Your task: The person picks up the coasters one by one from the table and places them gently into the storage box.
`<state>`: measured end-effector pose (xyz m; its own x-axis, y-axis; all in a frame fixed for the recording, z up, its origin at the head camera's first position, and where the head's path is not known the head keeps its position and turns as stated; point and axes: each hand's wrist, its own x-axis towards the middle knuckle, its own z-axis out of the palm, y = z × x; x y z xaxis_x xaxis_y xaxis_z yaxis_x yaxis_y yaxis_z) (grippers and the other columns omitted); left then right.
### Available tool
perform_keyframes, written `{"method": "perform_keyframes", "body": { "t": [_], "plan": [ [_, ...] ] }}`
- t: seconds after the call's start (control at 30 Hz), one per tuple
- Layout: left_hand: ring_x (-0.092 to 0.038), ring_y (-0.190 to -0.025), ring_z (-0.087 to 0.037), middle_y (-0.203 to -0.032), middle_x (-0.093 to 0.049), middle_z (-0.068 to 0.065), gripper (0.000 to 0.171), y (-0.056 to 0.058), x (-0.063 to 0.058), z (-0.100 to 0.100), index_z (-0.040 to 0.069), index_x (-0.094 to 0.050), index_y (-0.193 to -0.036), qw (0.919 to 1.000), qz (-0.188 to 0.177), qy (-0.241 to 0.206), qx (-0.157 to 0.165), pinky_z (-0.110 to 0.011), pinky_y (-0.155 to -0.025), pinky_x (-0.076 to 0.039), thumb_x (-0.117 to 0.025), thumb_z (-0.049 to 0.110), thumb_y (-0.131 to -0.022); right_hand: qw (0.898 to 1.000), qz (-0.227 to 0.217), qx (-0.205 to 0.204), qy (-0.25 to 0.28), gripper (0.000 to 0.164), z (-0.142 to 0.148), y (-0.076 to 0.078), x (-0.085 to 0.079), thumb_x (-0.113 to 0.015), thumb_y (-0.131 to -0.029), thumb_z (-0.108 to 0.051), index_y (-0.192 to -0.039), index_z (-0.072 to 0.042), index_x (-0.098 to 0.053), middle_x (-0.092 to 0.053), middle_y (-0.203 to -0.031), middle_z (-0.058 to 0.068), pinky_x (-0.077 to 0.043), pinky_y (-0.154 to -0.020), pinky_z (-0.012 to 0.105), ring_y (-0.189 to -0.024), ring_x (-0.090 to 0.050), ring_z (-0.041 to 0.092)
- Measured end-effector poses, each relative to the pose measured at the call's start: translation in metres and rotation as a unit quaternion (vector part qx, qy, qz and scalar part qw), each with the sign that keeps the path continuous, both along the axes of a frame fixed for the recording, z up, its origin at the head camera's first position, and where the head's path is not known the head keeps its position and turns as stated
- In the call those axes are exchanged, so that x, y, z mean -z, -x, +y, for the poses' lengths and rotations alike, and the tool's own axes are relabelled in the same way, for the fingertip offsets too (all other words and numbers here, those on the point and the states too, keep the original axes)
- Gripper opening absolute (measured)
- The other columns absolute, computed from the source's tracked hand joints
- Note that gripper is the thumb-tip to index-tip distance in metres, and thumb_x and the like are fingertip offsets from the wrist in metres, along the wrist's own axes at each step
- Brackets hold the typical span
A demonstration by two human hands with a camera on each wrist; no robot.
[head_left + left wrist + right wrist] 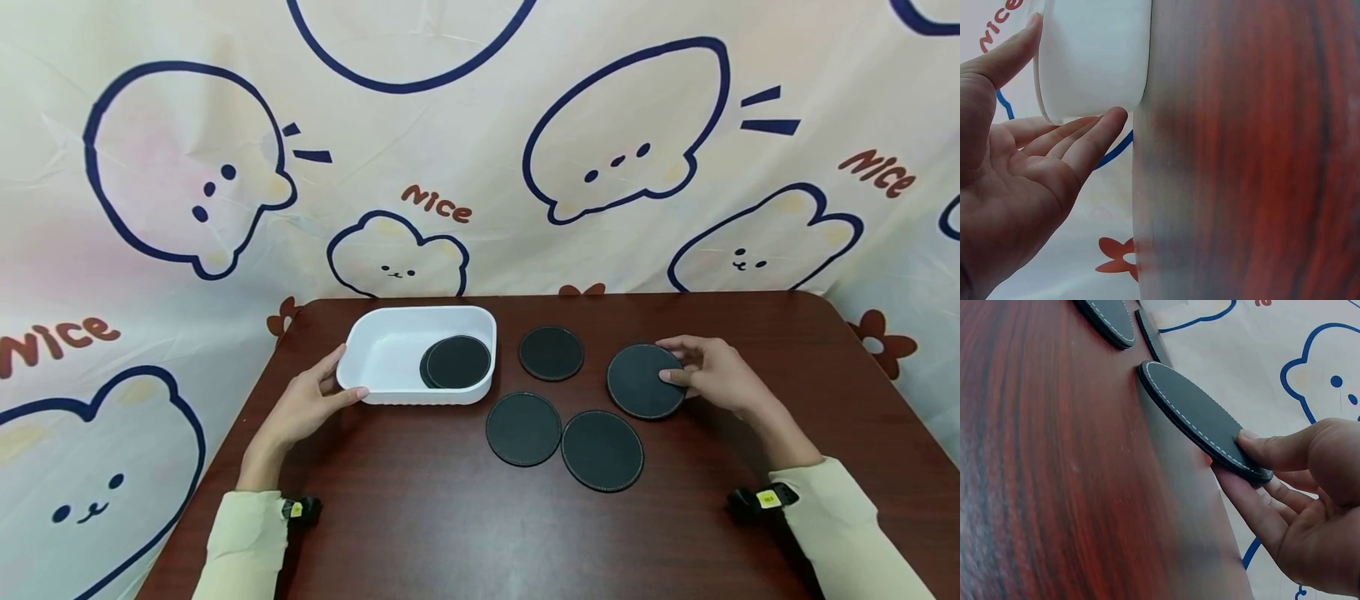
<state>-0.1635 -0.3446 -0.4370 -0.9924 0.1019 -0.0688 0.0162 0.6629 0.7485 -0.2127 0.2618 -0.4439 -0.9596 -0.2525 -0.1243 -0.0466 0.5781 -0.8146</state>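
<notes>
My right hand pinches a round black coaster at its right edge, thumb on top and fingers beneath. In the right wrist view this coaster is tilted, with pale stitching round its rim. My left hand holds the left end of a white plastic box; the thumb lies at its rim and the fingers against its end wall. Inside the box, at its right end, black coasters overlap. Three more lie on the table: one at the back, one front left, one front right.
The dark brown wooden table has rounded far corners. Behind it hangs a pale cloth printed with blue-outlined cartoon animals. Each wrist wears a small black camera, the left camera and the right camera.
</notes>
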Motion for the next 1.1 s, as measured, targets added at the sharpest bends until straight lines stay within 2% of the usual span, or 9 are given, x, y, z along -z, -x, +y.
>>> {"method": "perform_keyframes", "body": {
  "t": [0.13, 0.33, 0.57, 0.73, 0.83, 1.0, 1.1],
  "plan": [
    [-0.055, -0.147, -0.042, -0.171, -0.037, -0.027, 0.102, 0.0002, 0.0004, -0.0005, 0.008, -0.017, -0.173, 1.0000, 0.000, 0.002, 0.000, -0.050, -0.109, -0.053, -0.079, 0.039, -0.099, 1.000, -0.016, 0.000, 0.016, 0.059, 0.0016, 0.0006, -0.0003, -0.073, -0.102, -0.011, -0.155, 0.003, -0.052, -0.068, -0.131, 0.031, -0.066, -0.073, 0.031, -0.090, -0.077, 0.019],
    [-0.055, -0.147, -0.040, -0.170, -0.038, -0.027, 0.101, 0.0006, 0.0011, -0.0016, 0.008, -0.018, -0.173, 1.0000, 0.001, 0.005, 0.000, -0.034, -0.105, -0.056, -0.080, 0.037, -0.099, 0.998, -0.041, 0.002, 0.041, 0.059, 0.0045, 0.0024, 0.0000, -0.069, -0.105, -0.012, -0.158, 0.002, -0.048, -0.065, -0.136, 0.032, -0.067, -0.077, 0.032, -0.093, -0.077, 0.017],
    [-0.055, -0.147, -0.040, -0.170, -0.037, -0.027, 0.101, 0.0006, 0.0008, -0.0010, 0.008, -0.018, -0.172, 1.0000, 0.001, 0.003, -0.002, -0.047, -0.108, -0.054, -0.080, 0.037, -0.098, 0.995, -0.060, 0.001, 0.080, 0.061, 0.0077, 0.0030, -0.0004, -0.067, -0.107, -0.012, -0.161, 0.002, -0.043, -0.058, -0.145, 0.034, -0.066, -0.081, 0.030, -0.092, -0.076, 0.009],
    [-0.055, -0.147, -0.040, -0.171, -0.037, -0.026, 0.101, 0.0005, 0.0002, -0.0003, 0.009, -0.018, -0.173, 1.0000, -0.001, 0.001, -0.005, -0.046, -0.108, -0.055, -0.080, 0.037, -0.099, 0.992, -0.071, 0.006, 0.109, 0.063, 0.0078, 0.0024, -0.0017, -0.068, -0.106, -0.012, -0.162, 0.003, -0.042, -0.056, -0.147, 0.033, -0.066, -0.082, 0.028, -0.092, -0.076, 0.009],
    [-0.055, -0.147, -0.040, -0.171, -0.038, -0.026, 0.101, 0.0008, 0.0007, -0.0006, 0.010, -0.018, -0.173, 1.0000, -0.002, -0.001, -0.007, -0.036, -0.105, -0.057, -0.081, 0.036, -0.099, 0.989, -0.078, 0.007, 0.127, 0.064, 0.0077, 0.0029, -0.0023, -0.068, -0.106, -0.013, -0.162, 0.003, -0.041, -0.060, -0.145, 0.026, -0.066, -0.082, 0.028, -0.093, -0.076, 0.008],
    [-0.056, -0.147, -0.040, -0.171, -0.039, -0.024, 0.100, 0.0015, 0.0024, -0.0015, 0.011, -0.019, -0.173, 0.9999, 0.000, -0.013, -0.007, -0.020, -0.098, -0.056, -0.081, 0.035, -0.098, 0.985, -0.087, 0.010, 0.151, 0.067, 0.0079, 0.0034, -0.0020, -0.068, -0.107, -0.014, -0.163, 0.004, -0.038, -0.068, -0.132, 0.001, -0.066, -0.083, 0.027, -0.095, -0.076, 0.007],
    [-0.056, -0.147, -0.041, -0.171, -0.040, -0.023, 0.100, 0.0014, 0.0025, -0.0015, 0.011, -0.020, -0.173, 0.9998, 0.003, -0.019, -0.005, -0.016, -0.095, -0.055, -0.082, 0.034, -0.098, 0.983, -0.090, 0.011, 0.158, 0.068, 0.0071, 0.0034, -0.0017, -0.068, -0.107, -0.015, -0.164, 0.003, -0.037, -0.067, -0.127, -0.007, -0.065, -0.083, 0.026, -0.096, -0.076, 0.006]
  ]
}}
